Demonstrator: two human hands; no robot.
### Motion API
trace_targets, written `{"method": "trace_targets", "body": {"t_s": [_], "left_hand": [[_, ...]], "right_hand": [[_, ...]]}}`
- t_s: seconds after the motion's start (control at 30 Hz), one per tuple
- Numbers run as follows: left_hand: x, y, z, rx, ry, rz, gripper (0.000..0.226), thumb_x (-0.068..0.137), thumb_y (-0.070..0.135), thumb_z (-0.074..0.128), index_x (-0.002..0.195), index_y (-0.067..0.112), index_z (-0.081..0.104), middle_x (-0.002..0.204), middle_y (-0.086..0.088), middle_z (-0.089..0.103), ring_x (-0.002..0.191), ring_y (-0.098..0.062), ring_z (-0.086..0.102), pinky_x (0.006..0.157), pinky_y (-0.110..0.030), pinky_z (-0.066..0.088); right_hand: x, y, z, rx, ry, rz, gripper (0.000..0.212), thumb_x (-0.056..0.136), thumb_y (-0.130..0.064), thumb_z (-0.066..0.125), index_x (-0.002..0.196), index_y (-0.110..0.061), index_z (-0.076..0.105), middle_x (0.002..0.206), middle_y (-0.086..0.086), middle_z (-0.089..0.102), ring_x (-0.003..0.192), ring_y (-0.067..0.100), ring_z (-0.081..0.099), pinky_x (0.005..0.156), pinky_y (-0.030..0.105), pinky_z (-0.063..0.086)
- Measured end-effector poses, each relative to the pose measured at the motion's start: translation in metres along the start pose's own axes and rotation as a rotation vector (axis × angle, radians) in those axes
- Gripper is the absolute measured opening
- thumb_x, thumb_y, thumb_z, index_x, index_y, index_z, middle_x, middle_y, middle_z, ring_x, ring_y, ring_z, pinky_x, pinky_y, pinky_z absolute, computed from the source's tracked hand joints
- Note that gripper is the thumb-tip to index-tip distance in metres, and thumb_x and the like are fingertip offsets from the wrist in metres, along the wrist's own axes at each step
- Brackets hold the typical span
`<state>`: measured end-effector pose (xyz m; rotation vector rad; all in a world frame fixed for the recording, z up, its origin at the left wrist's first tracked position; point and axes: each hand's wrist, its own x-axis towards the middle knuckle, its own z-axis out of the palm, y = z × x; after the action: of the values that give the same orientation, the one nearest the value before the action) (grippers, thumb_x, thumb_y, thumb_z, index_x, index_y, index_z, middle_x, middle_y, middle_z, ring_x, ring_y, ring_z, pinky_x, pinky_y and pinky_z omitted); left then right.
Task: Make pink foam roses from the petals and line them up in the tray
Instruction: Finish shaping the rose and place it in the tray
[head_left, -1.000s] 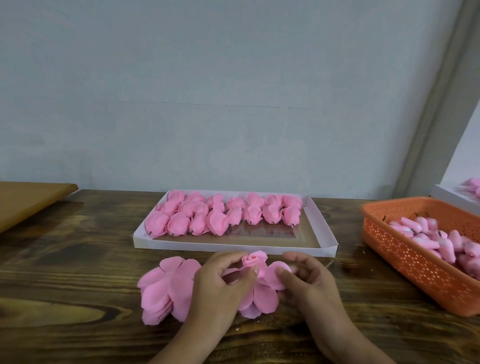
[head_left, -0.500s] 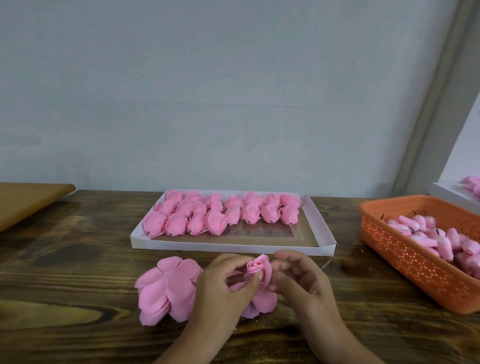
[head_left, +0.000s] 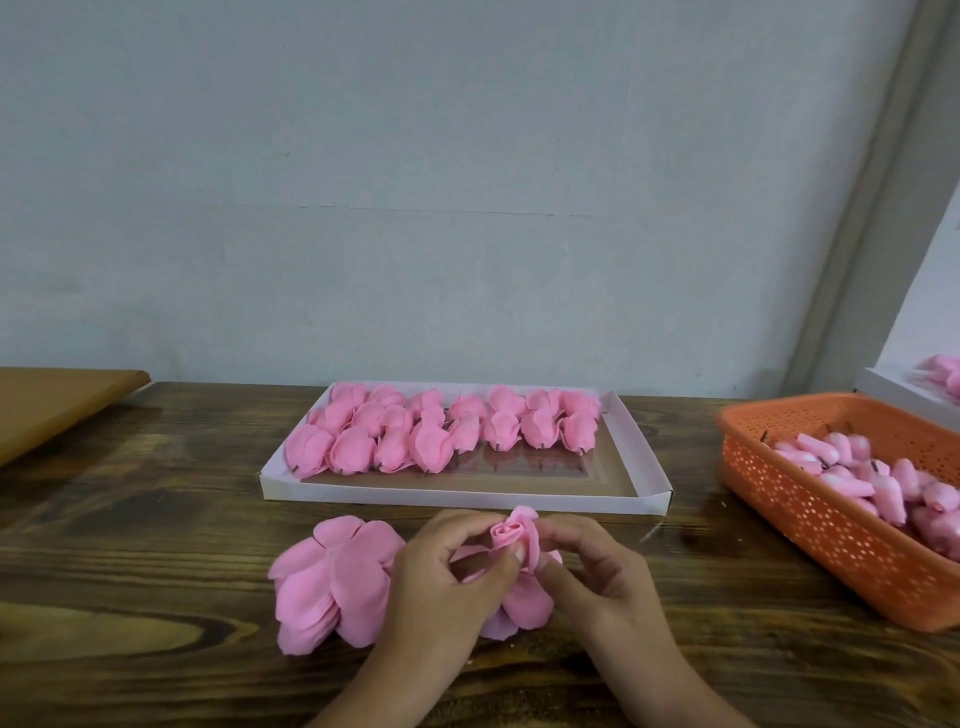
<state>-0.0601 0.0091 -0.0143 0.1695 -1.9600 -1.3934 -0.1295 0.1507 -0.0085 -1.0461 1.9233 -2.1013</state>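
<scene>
Lying on the worktop (head_left: 130, 545) at left: loose petals (head_left: 332, 582). Pinching the rose (head_left: 511, 535) at centre, just in front of the tray (head_left: 467, 491): left hand (head_left: 441, 577), fingers clamped on it; right hand (head_left: 592, 571), fingers also closed on it. Filling the tray's far half: finished roses (head_left: 441, 426). Sitting at right: basket (head_left: 810, 525).
</scene>
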Motion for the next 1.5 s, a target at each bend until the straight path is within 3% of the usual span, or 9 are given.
{"method": "trace_targets", "body": {"t_s": [0.23,0.5,0.7,0.87,1.07,1.17,1.3,1.4,1.5], "left_hand": [[0.001,0.003,-0.001,-0.046,-0.022,0.048,0.019,0.077,0.035,0.073,0.089,0.048,0.078,0.098,0.014,0.075,0.097,-0.007,0.071,0.078,-0.016,0.055],[0.000,0.005,-0.003,-0.119,-0.093,-0.018,0.018,0.077,0.040,0.071,0.093,0.039,0.080,0.100,0.009,0.076,0.100,-0.012,0.071,0.080,-0.021,0.057],[0.000,0.012,-0.004,-0.276,-0.175,-0.178,0.027,0.080,0.026,0.075,0.104,0.037,0.078,0.100,0.001,0.080,0.096,-0.015,0.075,0.073,-0.027,0.062],[0.003,0.015,-0.009,-0.307,-0.247,-0.244,0.025,0.085,0.020,0.079,0.104,0.036,0.079,0.105,0.000,0.079,0.102,-0.016,0.074,0.079,-0.021,0.057],[0.001,0.016,-0.009,-0.345,-0.291,-0.281,0.039,0.070,0.048,0.080,0.107,0.036,0.077,0.107,0.000,0.078,0.101,-0.014,0.074,0.075,-0.026,0.061],[0.000,0.015,-0.008,-0.306,-0.257,-0.303,0.031,0.072,0.039,0.081,0.102,0.039,0.077,0.101,-0.001,0.079,0.095,-0.017,0.075,0.071,-0.034,0.063],[0.002,0.009,-0.008,-0.262,-0.221,-0.318,0.026,0.087,0.011,0.075,0.095,0.036,0.077,0.100,0.000,0.078,0.099,-0.018,0.073,0.079,-0.026,0.059],[0.002,0.010,-0.008,-0.251,-0.218,-0.320,0.022,0.078,0.022,0.073,0.094,0.036,0.077,0.101,0.001,0.078,0.099,-0.016,0.073,0.080,-0.027,0.059],[0.003,0.011,-0.009,-0.241,-0.235,-0.308,0.021,0.083,0.017,0.075,0.095,0.034,0.078,0.103,0.004,0.078,0.100,-0.013,0.072,0.079,-0.025,0.058]], "right_hand": [[0.000,-0.005,-0.001,0.107,-0.041,0.077,0.022,0.087,-0.009,0.069,0.103,-0.020,0.079,0.117,-0.002,0.071,0.116,0.022,0.064,0.095,0.047,0.054],[0.000,-0.012,-0.002,0.209,-0.180,0.067,0.026,0.096,-0.004,0.058,0.113,-0.015,0.074,0.113,0.014,0.074,0.108,0.029,0.070,0.087,0.033,0.056],[0.003,-0.002,-0.004,0.204,-0.113,0.075,0.027,0.084,-0.009,0.064,0.108,0.003,0.069,0.109,0.019,0.073,0.104,0.036,0.070,0.090,0.045,0.057],[0.004,-0.002,-0.007,0.214,-0.088,0.123,0.022,0.079,-0.009,0.065,0.098,-0.005,0.074,0.102,0.016,0.075,0.099,0.031,0.071,0.081,0.033,0.057],[0.003,0.000,-0.007,0.093,-0.031,0.047,0.020,0.080,-0.005,0.073,0.095,-0.017,0.077,0.103,0.013,0.074,0.100,0.034,0.069,0.088,0.050,0.055],[0.002,0.000,-0.005,0.054,-0.043,0.000,0.026,0.083,0.002,0.072,0.096,-0.019,0.077,0.107,0.013,0.072,0.103,0.032,0.068,0.088,0.045,0.056],[0.001,0.001,-0.003,0.060,-0.048,0.002,0.025,0.082,-0.001,0.070,0.105,-0.010,0.063,0.103,0.007,0.073,0.094,0.022,0.070,0.076,0.028,0.056],[0.002,0.003,-0.004,0.062,-0.009,0.027,0.032,0.083,0.011,0.071,0.106,-0.005,0.056,0.098,0.008,0.072,0.091,0.023,0.069,0.074,0.028,0.056],[0.002,0.001,-0.003,0.053,0.001,0.016,0.022,0.080,0.014,0.072,0.095,-0.001,0.066,0.095,0.013,0.074,0.088,0.024,0.071,0.073,0.028,0.057]]}}
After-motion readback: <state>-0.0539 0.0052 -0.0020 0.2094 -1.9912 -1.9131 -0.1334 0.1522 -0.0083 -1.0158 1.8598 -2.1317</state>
